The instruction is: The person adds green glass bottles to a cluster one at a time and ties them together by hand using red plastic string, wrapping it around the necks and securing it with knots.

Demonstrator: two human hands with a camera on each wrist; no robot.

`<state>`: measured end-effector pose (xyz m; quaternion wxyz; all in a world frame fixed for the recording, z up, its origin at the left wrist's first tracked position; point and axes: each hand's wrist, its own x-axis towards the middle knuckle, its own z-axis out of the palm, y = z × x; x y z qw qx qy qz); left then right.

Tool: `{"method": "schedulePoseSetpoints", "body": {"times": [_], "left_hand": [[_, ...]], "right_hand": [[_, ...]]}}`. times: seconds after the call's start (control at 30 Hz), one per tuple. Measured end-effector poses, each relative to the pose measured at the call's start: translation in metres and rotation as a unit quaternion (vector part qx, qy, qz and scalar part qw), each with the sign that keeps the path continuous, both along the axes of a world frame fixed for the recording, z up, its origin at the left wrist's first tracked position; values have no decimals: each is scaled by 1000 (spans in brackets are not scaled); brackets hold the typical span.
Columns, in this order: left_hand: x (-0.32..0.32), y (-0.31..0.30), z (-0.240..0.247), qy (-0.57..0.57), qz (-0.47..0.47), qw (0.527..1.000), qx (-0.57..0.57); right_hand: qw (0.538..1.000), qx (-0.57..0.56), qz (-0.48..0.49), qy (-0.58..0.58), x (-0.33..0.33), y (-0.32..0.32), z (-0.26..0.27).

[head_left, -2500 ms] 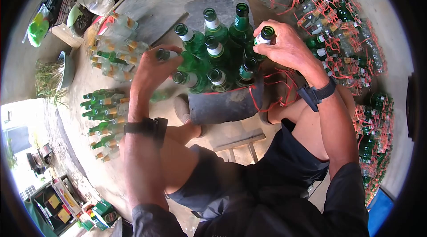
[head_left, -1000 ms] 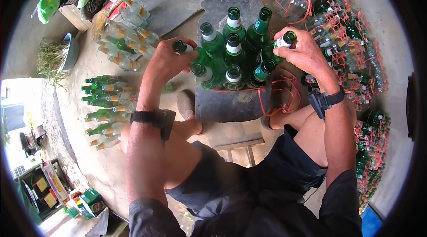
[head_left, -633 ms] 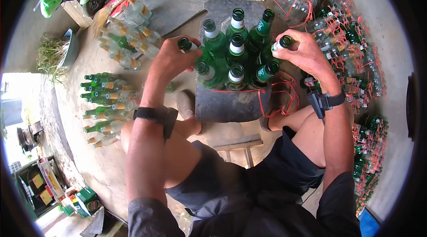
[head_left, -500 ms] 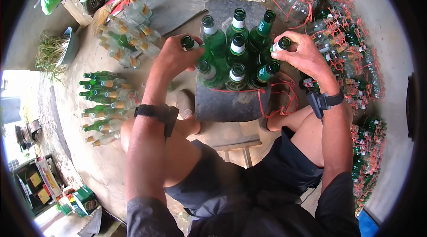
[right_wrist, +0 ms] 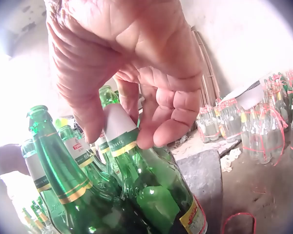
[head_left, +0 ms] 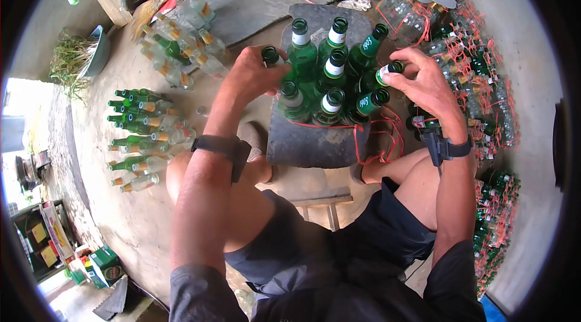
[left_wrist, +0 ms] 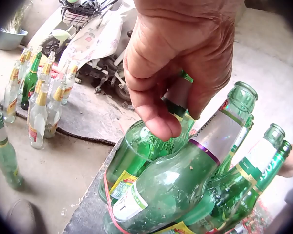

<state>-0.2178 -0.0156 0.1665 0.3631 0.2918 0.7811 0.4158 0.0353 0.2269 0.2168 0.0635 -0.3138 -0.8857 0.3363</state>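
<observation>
Several green glass bottles stand packed together on a dark stone slab, with a red string lying round their base. My left hand grips the neck of the leftmost bottle. In the left wrist view the left hand curls round that neck above a leaning green bottle. My right hand pinches the neck of the rightmost bottle. In the right wrist view the right hand wraps the white-labelled neck of the same bottle.
Rows of bottles lie on the floor at left, with a looser pile beyond them. Red-tied bottle bundles fill the right side. A basin of grass sits far left; a wooden stool stands under me.
My left hand has brought its bottle rightward against the cluster, and the right hand has pressed its bottle inward, so the bottles stand tighter. Both hands kept their grip.
</observation>
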Motion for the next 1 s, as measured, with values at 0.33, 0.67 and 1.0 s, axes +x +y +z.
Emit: {"method": "schedulePoseSetpoints", "body": {"times": [0.33,0.67,1.0], "left_hand": [[1,2,-2,2,11,999,30],[3,2,-2,4,7,1000,22],[5,3,-2,20,16,1000,17]], "right_hand": [[978,157,119,73,-40,-44,46],[971,149,186,3,-77,-51,6],[963,160,205,73,-87,-51,-7]]}}
